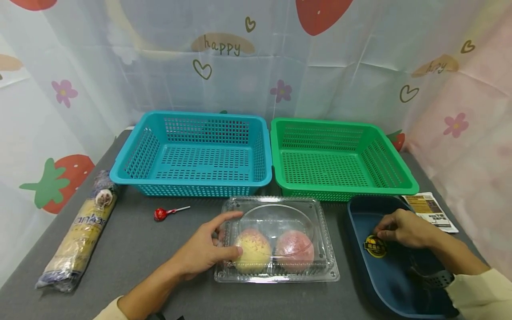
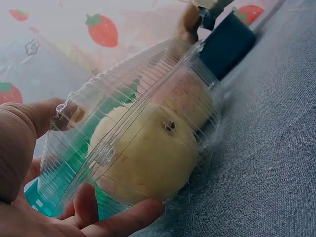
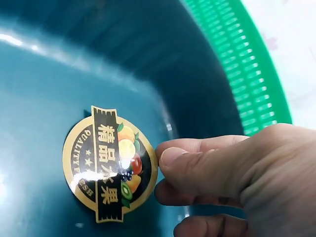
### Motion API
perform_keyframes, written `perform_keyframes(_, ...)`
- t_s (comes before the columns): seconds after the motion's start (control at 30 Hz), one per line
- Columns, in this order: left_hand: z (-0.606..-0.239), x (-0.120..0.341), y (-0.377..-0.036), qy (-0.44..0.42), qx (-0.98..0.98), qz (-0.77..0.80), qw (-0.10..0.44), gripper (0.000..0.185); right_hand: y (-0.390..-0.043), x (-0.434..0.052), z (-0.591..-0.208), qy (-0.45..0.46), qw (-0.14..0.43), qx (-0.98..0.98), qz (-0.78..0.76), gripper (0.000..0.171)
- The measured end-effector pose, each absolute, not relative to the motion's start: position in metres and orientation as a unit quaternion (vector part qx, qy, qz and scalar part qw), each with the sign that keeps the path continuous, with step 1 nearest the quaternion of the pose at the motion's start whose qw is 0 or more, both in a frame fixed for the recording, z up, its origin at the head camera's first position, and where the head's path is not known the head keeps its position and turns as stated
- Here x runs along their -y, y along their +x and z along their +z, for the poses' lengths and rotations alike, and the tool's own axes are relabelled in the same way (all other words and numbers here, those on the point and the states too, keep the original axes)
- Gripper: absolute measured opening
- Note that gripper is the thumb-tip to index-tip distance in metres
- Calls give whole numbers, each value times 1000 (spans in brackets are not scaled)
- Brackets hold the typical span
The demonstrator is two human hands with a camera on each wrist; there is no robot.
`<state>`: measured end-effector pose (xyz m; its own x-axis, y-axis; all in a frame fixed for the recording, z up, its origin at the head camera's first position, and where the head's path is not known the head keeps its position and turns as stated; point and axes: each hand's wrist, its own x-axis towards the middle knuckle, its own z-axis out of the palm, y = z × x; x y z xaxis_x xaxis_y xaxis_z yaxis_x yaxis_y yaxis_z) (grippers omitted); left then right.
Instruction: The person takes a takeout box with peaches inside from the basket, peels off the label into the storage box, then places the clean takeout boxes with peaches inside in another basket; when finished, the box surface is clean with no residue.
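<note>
A clear plastic clamshell box (image 1: 276, 278) lies on the table with two round, peach-like fruits inside, one yellowish (image 1: 253, 255) and one pink (image 1: 295, 253). My left hand (image 1: 202, 249) grips the box at its left side, fingers spread along the edge. To the right stands a dark blue basin (image 1: 384, 273). Inside it, my right hand (image 1: 406, 229) pinches the edge of a black and gold fruit label (image 3: 106, 163) between thumb and fingers. Pictured fruit and gold lettering show on the label in the right wrist view.
Behind the box stand a blue basket (image 1: 200, 181) and a green basket (image 1: 344, 189), side by side. A red lollipop (image 1: 161, 214) lies left of the box. Farther left is a long yellow noodle-like packet (image 1: 80, 235). A printed packet (image 1: 434, 213) sits behind the basin.
</note>
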<state>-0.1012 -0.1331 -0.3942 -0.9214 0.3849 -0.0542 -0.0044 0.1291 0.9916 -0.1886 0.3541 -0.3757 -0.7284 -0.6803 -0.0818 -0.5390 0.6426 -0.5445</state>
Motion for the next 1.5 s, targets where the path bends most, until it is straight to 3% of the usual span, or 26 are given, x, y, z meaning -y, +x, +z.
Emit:
perform_keyframes(0.47, -393, 133, -101, 122, -729, 654, 160, 74, -186, -350, -366, -324, 133, -904, -244, 11)
perform_keyframes(0.63, -393, 133, -101, 121, -720, 662, 170, 74, -182, -353, -345, -308, 87, -906, -275, 14)
perform_keyframes(0.87, -394, 132, -101, 118, -709, 673, 174, 74, -180, -357, -305, -200, 14, -940, -277, 21)
perform_keyframes(1.13, -395, 132, -101, 112, -697, 684, 186, 74, -184, -361, -290, -146, -83, -945, -280, 38)
perform_keyframes(1.33, -395, 131, -101, 101, -687, 694, 189, 75, -198, -369, -293, -131, -80, -948, -280, 53)
perform_keyframes(1.5, -396, 130, -100, 97, -678, 704, 190, 75, -213, -379, -305, -150, -57, -944, -289, 55)
